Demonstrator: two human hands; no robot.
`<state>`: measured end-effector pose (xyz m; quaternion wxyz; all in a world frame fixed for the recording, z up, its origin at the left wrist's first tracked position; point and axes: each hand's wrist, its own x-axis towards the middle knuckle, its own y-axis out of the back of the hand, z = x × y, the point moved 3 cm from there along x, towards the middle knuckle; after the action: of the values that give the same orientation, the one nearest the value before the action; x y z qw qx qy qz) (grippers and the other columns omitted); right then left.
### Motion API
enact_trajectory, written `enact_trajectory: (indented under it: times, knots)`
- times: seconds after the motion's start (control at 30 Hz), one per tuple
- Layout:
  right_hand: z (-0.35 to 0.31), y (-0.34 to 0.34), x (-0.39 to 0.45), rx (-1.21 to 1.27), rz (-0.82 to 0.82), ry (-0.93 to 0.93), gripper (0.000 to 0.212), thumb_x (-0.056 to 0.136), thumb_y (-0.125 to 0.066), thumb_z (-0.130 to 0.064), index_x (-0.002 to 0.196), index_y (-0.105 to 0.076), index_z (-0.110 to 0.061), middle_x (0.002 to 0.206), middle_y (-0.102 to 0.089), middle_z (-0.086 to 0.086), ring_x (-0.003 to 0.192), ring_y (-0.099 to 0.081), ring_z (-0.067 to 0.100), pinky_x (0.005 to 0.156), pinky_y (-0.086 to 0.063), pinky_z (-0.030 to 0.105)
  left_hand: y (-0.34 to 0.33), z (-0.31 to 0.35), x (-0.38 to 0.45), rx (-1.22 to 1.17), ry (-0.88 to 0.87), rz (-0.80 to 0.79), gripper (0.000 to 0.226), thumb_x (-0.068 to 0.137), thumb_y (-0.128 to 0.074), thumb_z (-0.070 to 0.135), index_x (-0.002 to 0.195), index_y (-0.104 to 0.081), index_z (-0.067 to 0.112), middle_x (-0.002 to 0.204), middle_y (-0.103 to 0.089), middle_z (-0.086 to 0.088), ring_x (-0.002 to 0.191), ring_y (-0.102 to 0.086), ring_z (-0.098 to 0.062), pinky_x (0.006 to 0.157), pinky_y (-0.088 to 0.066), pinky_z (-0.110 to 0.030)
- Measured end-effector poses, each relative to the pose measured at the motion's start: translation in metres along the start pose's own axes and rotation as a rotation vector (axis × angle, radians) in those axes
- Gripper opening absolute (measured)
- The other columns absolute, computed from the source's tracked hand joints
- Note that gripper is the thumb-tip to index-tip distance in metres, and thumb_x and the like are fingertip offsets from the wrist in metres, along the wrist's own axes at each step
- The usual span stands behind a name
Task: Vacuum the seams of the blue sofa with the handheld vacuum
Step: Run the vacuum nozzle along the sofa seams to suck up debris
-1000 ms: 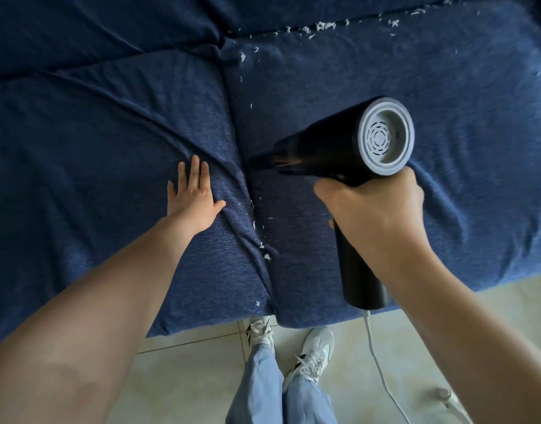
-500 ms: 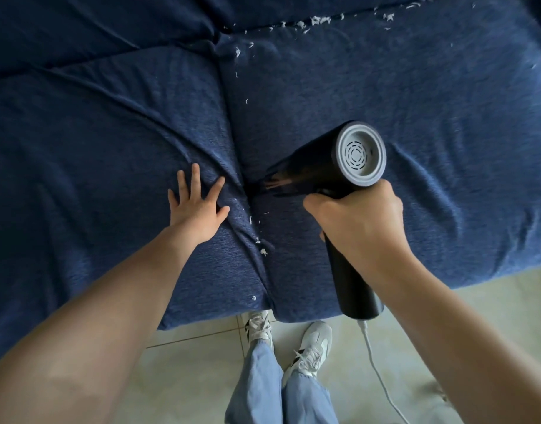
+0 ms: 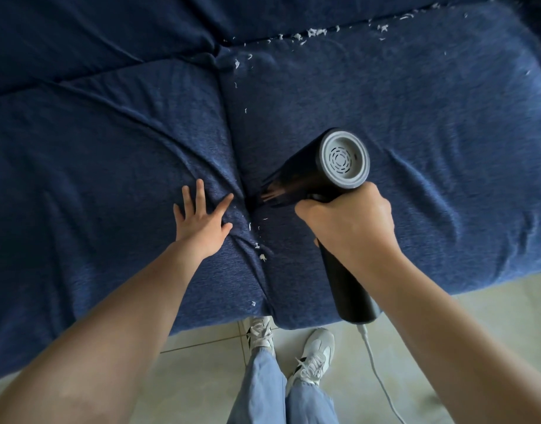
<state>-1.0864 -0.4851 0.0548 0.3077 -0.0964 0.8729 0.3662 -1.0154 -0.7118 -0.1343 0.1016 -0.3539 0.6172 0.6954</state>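
Observation:
The blue sofa [image 3: 416, 123] fills the upper view, with a seam [image 3: 232, 123] running between its two seat cushions. My right hand [image 3: 348, 221] grips the handle of the black handheld vacuum [image 3: 312, 175], whose grey rear cap faces me. Its nozzle tip sits in the seam at mid-length. My left hand [image 3: 202, 218] lies flat with fingers spread on the left cushion, right beside the seam and the nozzle. White crumbs [image 3: 257, 246] lie along the seam below the nozzle, and more white bits [image 3: 315, 33] line the back seam.
The vacuum's white cable [image 3: 376, 362] trails from the handle down over the pale tiled floor [image 3: 202, 377]. My legs in light jeans and white sneakers [image 3: 312, 353] stand against the sofa's front edge.
The vacuum nozzle has slid down the seam toward the sofa's front edge. My left hand stayed pressed on the left cushion and its fingers spread wider.

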Motion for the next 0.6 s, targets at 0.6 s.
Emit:
enact_trajectory:
  times: [0.6]
  knots:
    - [0.01,0.002,-0.01,-0.054,-0.062,-0.015,0.032,0.069,-0.069,-0.043,0.086,-0.068,-0.016,0.085,-0.075,0.008,0.087,-0.071,0.027,0.077,-0.058,0.035,-0.01,0.01,-0.016,0.021,0.025,-0.01,0.071,0.098,-0.036,0.054,0.152,0.007,0.039,0.154,0.034,-0.013,0.142,0.027,-0.039,0.117,-0.002,-0.058]
